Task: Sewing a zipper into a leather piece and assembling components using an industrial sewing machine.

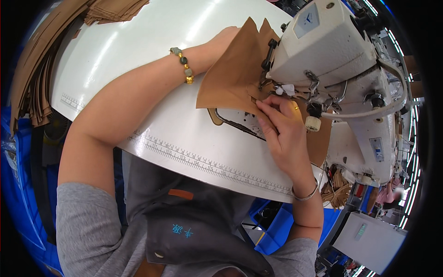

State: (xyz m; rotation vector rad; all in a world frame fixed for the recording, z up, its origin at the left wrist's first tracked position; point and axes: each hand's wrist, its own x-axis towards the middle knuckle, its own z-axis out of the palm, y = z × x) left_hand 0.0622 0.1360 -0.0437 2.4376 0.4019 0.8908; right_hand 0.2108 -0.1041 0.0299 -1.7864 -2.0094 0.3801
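Observation:
A brown sheet of leather-like material (233,76) stands partly raised and folded beside the needle area of a white sewing machine (323,51). Thumb and fingertips of my right hand (285,127) are closed on its lower edge, close to the presser foot. My left hand (225,40) reaches behind the sheet's far left side; its fingers are hidden there, so their grip does not show. Under the sheet's near edge, part of a dark-edged opening (242,125) in the white table shows.
The white sewing table (184,134) has a printed ruler along its near edge. Brown pieces (37,69) hang in a stack over the left side, with another pile (117,10) at the back. A blue bin (281,226) stands below the table, and brown scraps (337,189) lie at right.

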